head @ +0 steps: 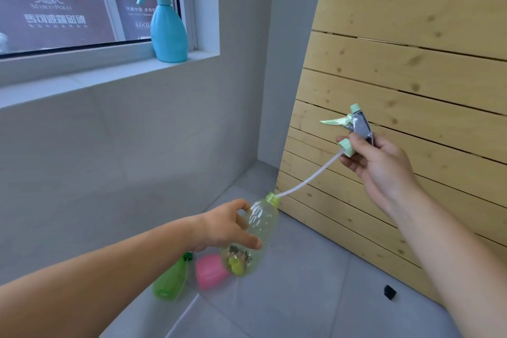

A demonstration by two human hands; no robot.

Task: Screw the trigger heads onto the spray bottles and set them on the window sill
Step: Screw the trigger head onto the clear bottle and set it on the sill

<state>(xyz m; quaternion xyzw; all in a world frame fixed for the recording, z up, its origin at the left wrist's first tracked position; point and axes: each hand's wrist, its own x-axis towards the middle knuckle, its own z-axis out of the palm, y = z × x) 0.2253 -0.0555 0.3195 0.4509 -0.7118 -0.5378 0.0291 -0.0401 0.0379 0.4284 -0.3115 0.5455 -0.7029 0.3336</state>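
My left hand grips a clear pale-green spray bottle, tilted with its open neck pointing up and right. My right hand holds a mint-and-grey trigger head up to the right of the bottle. The head's white dip tube runs down, and its tip sits at the bottle's mouth. A blue spray bottle with its trigger head on stands upright on the white window sill, close to the window's right corner.
On the grey tiled floor below my left hand lie a green bottle and a pink bottle, both without heads. A slatted wooden panel leans against the wall at the right. A small black object lies near its foot.
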